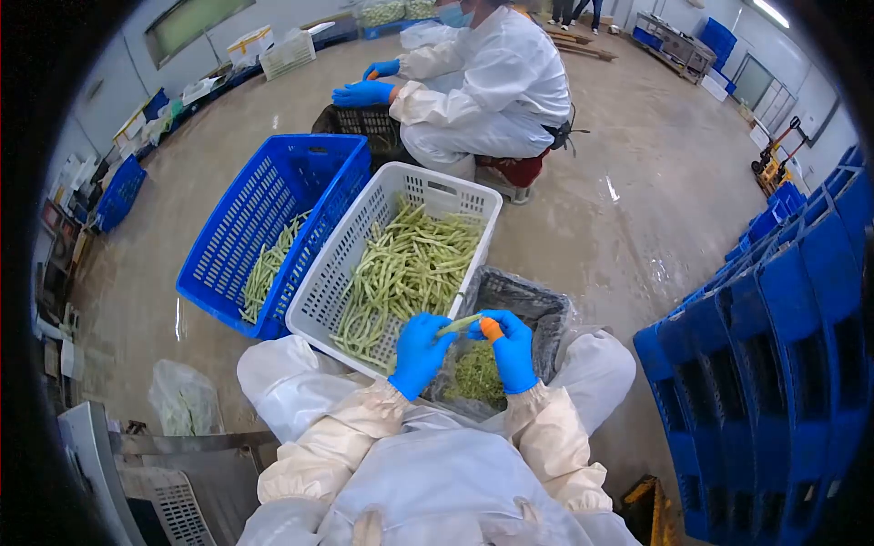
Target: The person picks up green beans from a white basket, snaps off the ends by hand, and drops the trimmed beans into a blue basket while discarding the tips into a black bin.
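My left hand [421,353], in a blue glove, grips one end of a green stalk [460,324] over the right edge of a white crate [314,305]. Close to the stalk's other end is my right hand [512,353], also blue-gloved, closed round a small orange tool [492,328]. Many similar green stalks [410,264] fill part of the white crate. Below my hands a black-lined bin [551,318] holds green trimmings [478,375].
A blue crate [218,246] with some stalks adjoins the white one. Beyond, a co-worker [496,82] in white sits beside a dark crate [382,127]. Blue pallets [774,346] stand at the right. A clear plastic bag [185,400] lies at the left.
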`<state>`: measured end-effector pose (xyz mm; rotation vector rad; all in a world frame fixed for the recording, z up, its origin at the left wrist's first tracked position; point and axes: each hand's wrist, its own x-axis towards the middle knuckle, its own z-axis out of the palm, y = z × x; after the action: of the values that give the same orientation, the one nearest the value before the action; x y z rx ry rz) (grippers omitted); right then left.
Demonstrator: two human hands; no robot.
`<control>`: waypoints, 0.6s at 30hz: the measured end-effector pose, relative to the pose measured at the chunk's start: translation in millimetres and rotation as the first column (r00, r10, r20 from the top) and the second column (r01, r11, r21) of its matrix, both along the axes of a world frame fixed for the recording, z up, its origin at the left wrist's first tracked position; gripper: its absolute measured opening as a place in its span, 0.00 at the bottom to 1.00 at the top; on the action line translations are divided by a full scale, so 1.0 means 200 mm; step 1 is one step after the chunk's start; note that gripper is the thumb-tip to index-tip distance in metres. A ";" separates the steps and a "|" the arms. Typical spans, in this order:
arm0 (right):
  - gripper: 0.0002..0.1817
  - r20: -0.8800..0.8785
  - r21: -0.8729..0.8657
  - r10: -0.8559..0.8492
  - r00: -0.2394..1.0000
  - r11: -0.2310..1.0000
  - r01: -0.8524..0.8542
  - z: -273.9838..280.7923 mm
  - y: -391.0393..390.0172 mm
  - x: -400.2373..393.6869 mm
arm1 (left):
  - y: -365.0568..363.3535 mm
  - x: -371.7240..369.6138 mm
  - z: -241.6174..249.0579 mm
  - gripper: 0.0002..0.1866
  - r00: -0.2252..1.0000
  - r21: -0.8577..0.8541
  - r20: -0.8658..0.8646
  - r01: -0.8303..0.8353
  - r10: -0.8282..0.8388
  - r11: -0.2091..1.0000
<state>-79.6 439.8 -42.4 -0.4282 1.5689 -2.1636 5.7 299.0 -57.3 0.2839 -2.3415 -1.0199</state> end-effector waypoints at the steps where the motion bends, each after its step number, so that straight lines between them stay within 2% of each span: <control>1: 0.09 -0.024 -0.015 -0.027 0.999 1.000 0.026 -0.01 -0.01 0.00 | 0.01 0.00 -0.02 0.10 1.000 0.064 -0.001 0.003 -0.003 0.998; 2: 0.09 -0.023 -0.012 -0.020 1.000 1.000 0.020 -0.01 -0.03 0.01 | 0.03 0.00 -0.05 0.10 1.000 0.067 0.001 -0.004 0.004 0.998; 3: 0.09 0.082 -0.073 -0.049 0.995 0.996 0.055 -0.01 -0.05 0.02 | 0.06 -0.01 -0.06 0.09 1.000 0.319 0.020 -0.006 -0.001 0.948; 4: 0.08 0.187 -0.129 -0.070 0.980 0.987 0.095 -0.02 -0.07 0.02 | 0.08 -0.01 -0.07 0.09 0.999 0.551 0.035 -0.013 -0.008 0.834; 5: 0.08 0.188 -0.125 -0.062 0.980 0.988 0.086 -0.02 -0.09 0.02 | 0.09 -0.02 -0.08 0.09 0.999 0.554 0.036 -0.022 0.002 0.832; 7: 0.08 0.326 -0.193 -0.034 0.945 0.976 0.101 -0.03 -0.13 0.03 | 0.11 -0.01 -0.04 0.10 0.997 0.855 0.019 0.020 -0.070 0.519; 12: 0.09 0.323 -0.090 0.010 0.946 0.996 0.020 -0.07 -0.13 0.06 | -0.04 -0.04 -0.13 0.11 0.997 0.919 0.021 -0.048 0.073 0.392; 14: 0.09 0.327 -0.044 0.024 0.945 0.999 -0.010 -0.10 -0.12 0.06 | -0.21 -0.04 -0.08 0.06 0.979 0.861 -0.005 -0.098 0.202 0.499; 16: 0.09 0.299 0.024 -0.057 0.953 0.998 0.052 -0.11 -0.07 0.01 | -0.45 0.00 0.00 0.05 0.963 0.866 -0.027 -0.111 0.268 0.488; 18: 0.08 0.327 0.044 -0.063 0.943 0.998 0.052 -0.16 -0.01 -0.05 | -0.73 0.07 0.12 0.06 0.923 0.826 -0.004 -0.214 0.385 0.522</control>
<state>-90.3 438.7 -74.4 -0.0056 1.4424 -2.1146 19.2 153.9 -32.7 0.8741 -1.4012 -1.7965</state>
